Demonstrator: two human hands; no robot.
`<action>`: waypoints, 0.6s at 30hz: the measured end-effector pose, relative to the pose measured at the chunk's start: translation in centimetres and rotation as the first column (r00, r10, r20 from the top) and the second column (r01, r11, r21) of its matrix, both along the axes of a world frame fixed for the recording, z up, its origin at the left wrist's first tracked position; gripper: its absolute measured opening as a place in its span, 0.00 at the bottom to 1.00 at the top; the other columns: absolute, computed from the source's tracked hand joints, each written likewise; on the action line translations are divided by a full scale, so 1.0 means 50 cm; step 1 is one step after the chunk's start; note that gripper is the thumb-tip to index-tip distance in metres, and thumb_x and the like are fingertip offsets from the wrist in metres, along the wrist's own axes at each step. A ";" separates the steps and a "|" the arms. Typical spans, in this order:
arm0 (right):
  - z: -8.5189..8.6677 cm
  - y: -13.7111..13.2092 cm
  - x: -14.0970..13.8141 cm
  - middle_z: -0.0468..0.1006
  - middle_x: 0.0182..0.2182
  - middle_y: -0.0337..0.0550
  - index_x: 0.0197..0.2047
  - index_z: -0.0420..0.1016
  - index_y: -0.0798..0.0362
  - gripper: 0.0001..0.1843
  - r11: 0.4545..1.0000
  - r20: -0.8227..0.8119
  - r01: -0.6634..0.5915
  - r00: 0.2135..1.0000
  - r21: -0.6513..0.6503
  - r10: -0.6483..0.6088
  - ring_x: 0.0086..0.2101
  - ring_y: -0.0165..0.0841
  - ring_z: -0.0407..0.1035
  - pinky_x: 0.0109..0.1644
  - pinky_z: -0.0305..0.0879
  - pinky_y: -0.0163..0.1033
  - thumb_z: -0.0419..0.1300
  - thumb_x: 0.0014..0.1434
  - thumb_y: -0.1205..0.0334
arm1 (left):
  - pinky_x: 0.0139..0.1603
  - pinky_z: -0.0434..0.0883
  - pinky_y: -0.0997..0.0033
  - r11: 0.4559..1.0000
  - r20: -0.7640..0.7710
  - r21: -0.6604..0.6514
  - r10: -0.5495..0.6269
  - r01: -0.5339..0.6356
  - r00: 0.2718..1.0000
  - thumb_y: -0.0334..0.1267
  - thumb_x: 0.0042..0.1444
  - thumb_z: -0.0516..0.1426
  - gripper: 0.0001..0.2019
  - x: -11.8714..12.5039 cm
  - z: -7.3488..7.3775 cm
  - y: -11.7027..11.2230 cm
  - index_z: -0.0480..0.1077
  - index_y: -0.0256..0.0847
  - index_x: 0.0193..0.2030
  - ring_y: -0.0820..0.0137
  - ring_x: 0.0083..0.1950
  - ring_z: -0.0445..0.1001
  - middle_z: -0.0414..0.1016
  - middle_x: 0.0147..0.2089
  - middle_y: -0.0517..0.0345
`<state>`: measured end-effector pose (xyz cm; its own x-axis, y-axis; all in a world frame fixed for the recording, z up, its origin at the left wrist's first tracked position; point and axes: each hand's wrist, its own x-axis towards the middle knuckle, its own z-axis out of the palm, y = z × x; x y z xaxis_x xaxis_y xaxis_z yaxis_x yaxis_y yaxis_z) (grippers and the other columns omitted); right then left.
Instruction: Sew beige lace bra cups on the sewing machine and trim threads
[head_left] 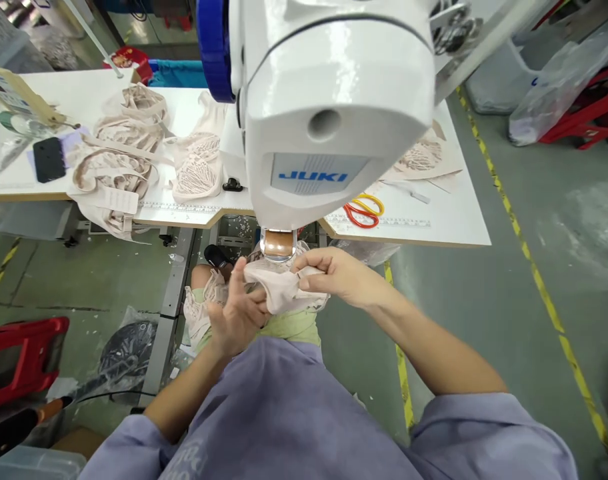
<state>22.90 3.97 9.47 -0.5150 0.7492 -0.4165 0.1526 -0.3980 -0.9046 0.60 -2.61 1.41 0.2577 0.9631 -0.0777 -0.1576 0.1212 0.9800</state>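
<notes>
A piece of beige fabric (283, 291) with a lacy part spans the space between my hands, just below the sewing machine head (334, 113). My right hand (338, 275) pinches its right side between thumb and fingers. At the left edge of the fabric is my left hand (240, 312), palm up, fingers spread and touching the cloth, the thumb apart from it. The machine's lower end, with a brown pad in a metal frame (279, 245), sits right above the fabric. The needle area is hidden from me.
Beige lace pieces (199, 167) and a tangled heap of straps (117, 167) lie on the white table at left, beside a black phone (49, 160). Red and yellow scissors (364, 211) rest right of the machine. More beige lace (204, 310) hangs over my lap.
</notes>
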 end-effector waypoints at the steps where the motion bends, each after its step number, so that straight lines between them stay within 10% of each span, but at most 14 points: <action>1: 0.009 0.018 -0.001 0.76 0.27 0.39 0.35 0.77 0.53 0.16 0.998 0.006 -0.063 0.998 0.011 0.063 0.27 0.30 0.65 0.32 0.58 0.35 0.64 0.45 0.53 | 0.49 0.74 0.49 0.999 -0.046 0.027 -0.042 0.043 0.998 0.79 0.48 0.22 0.56 0.004 0.001 0.005 0.28 0.46 0.77 0.56 0.52 0.79 0.77 0.56 0.38; 5: 0.034 0.080 -0.008 0.72 0.25 0.37 0.30 0.77 0.52 0.07 0.937 0.308 -0.205 0.945 0.284 0.113 0.26 0.27 0.59 0.31 0.52 0.35 0.61 0.49 0.60 | 0.58 0.71 0.49 0.929 -0.330 0.352 0.009 0.114 0.944 0.78 0.55 0.31 0.52 -0.021 0.016 0.064 0.35 0.45 0.78 0.52 0.64 0.72 0.65 0.68 0.33; 8: 0.040 0.099 -0.013 0.59 0.19 0.34 0.20 0.67 0.53 0.08 0.840 0.514 -0.298 0.857 0.453 0.027 0.24 0.26 0.48 0.30 0.45 0.37 0.55 0.51 0.66 | 0.64 0.69 0.51 0.731 -0.586 0.561 0.021 0.388 0.810 0.66 0.58 0.56 0.42 -0.061 0.021 0.127 0.58 0.43 0.73 0.49 0.64 0.72 0.71 0.64 0.36; 12: 0.041 0.098 -0.020 0.53 0.19 0.34 0.19 0.58 0.52 0.12 0.806 0.561 -0.341 0.828 0.483 0.014 0.25 0.27 0.45 0.31 0.43 0.39 0.53 0.52 0.66 | 0.63 0.70 0.60 0.505 -0.769 0.571 0.052 0.647 0.637 0.51 0.59 0.63 0.29 -0.078 0.020 0.193 0.70 0.48 0.66 0.56 0.59 0.76 0.78 0.57 0.46; 18: 0.043 0.099 -0.022 0.54 0.18 0.35 0.18 0.58 0.53 0.14 0.792 0.601 -0.358 0.799 0.494 -0.014 0.24 0.26 0.45 0.30 0.42 0.39 0.54 0.53 0.67 | 0.57 0.74 0.65 0.344 -0.827 0.555 0.131 0.757 0.547 0.45 0.63 0.61 0.25 -0.072 0.021 0.228 0.69 0.48 0.66 0.60 0.56 0.77 0.79 0.56 0.49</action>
